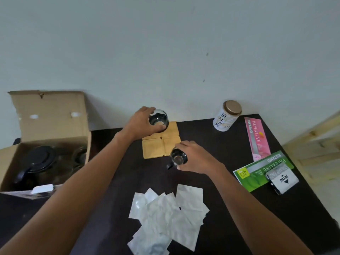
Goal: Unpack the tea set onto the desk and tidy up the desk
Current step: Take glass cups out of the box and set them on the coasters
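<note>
A person is holding two glass cups over four wooden coasters [161, 142].

The left hand [141, 124] is gripping one glass cup [158, 121] at the coasters' far-left tile; the right hand [196, 156] is clasping another cup [178, 159] at their near-right edge. The open cardboard box [49, 133] is sitting well left of the coasters.

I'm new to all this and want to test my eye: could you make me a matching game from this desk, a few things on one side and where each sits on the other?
Things:
1. Black-lidded glass teapot
2. White tin with gold lid
3. Clear glass cup in the left hand
4. White paper sachets

Places:
A. Desk's near middle
B. Over the tan square coasters
C. Inside the open cardboard box
D. Far desk edge by the wall

Pairs: 1-C, 2-D, 3-B, 4-A
</note>
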